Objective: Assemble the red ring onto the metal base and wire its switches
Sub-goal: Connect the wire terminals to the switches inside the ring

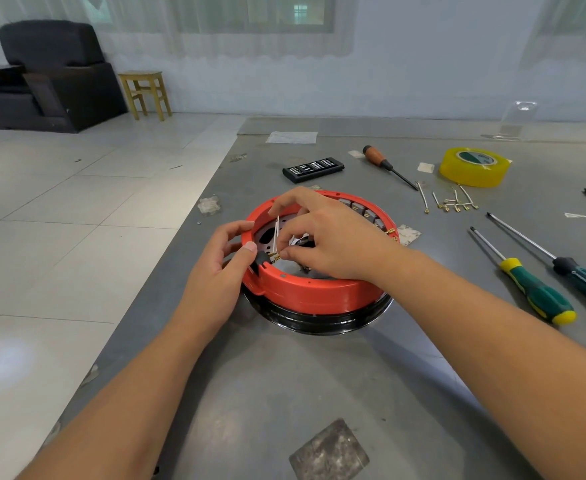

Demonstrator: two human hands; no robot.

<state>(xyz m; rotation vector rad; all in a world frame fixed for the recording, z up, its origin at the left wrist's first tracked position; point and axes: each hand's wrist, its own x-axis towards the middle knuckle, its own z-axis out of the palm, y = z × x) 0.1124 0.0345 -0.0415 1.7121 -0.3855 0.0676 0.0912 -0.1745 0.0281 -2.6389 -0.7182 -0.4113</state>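
Near the tabletop's [319, 375] left edge, your left hand [220, 268] gripped the red ring [312, 294]: its fingers [236, 228] curled over the ring's left rim and the thumb pressed a black switch [262, 259] set in the wall there. The ring sat on the dark metal base [319, 322], about midway along that edge and a little inboard. Inside the ring, white wires [277, 233] with brass terminals rose from the switch, and a perforated metal plate showed at the bottom. Your right hand [322, 237] reached over the ring from the right, its thumb and fingertips pinching a wire terminal just beside the switch. More grey switches [359, 206] lined the ring's far inner wall. Toward the far edge lay an open black bit case [313, 169] holding rows of bits, then an orange-handled screwdriver [385, 164]. Further right, loose white wires [452, 200] lay near a yellow tape roll [473, 167], with two green-handled screwdrivers [534, 289] near the right edge.
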